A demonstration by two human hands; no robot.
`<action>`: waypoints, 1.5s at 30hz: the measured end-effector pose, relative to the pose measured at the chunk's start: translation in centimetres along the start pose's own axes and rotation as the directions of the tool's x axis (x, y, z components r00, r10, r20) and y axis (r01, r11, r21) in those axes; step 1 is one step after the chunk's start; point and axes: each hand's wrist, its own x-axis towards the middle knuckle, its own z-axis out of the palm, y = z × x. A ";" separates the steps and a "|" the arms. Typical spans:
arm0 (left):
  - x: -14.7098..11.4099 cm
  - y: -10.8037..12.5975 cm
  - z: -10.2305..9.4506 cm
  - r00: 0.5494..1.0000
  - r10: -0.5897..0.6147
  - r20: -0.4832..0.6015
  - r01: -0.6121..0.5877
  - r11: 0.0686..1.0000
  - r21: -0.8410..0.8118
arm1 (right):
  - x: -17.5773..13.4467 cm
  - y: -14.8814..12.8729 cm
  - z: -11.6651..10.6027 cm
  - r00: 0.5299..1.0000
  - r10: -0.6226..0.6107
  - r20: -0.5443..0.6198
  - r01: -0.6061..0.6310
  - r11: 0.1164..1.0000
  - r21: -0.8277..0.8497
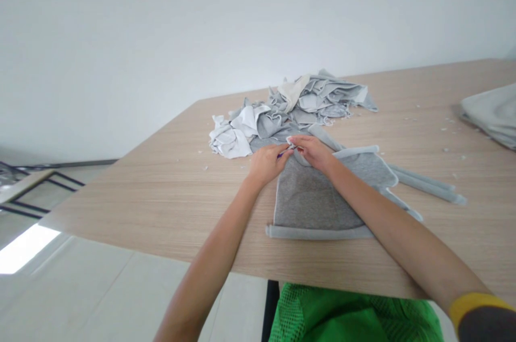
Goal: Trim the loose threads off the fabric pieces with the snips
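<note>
A grey fabric piece (314, 197) with pale rolled edges lies spread on the table in front of me. My left hand (269, 162) is closed at its far left corner, fingertips pinching the edge. A small purple bit of something (281, 155) shows between those fingers; its kind is too hidden to tell. Close beside it, my right hand (312, 151) pinches the same corner, and the fingertips of both hands nearly meet. My right forearm crosses over the fabric and covers part of its right side.
A heap of grey and white fabric scraps (314, 97) lies behind my hands on the wooden table (181, 191). Grey strips (427, 183) extend to the right. Folded pale cloth (494, 113) sits at the right edge. Green mesh material (346, 315) is below the table's front edge.
</note>
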 end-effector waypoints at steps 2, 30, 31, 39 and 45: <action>-0.1 0.0 0.1 1.000 0.004 0.000 -0.004 1.000 0.003 | 0.0 0.0 0.0 1.000 0.001 -0.001 -0.001 1.000 0.001; -0.6 -0.6 0.2 0.996 -0.006 0.084 0.005 1.000 0.015 | -0.3 0.5 0.0 0.999 -0.005 -0.032 0.004 0.999 -0.037; -0.6 -0.6 0.2 0.996 -0.008 0.087 0.007 1.000 0.014 | -0.3 0.5 0.1 0.999 -0.002 -0.036 0.001 0.999 -0.033; -0.8 -0.7 -0.3 0.996 -0.029 0.085 0.029 1.000 -0.008 | 0.0 0.8 -0.2 0.996 0.044 -0.079 -0.043 0.999 0.016; -1.4 -1.9 -1.4 0.995 -0.078 0.067 0.080 0.997 -0.017 | -0.2 1.0 -0.7 0.988 0.079 -0.131 -0.074 0.996 0.041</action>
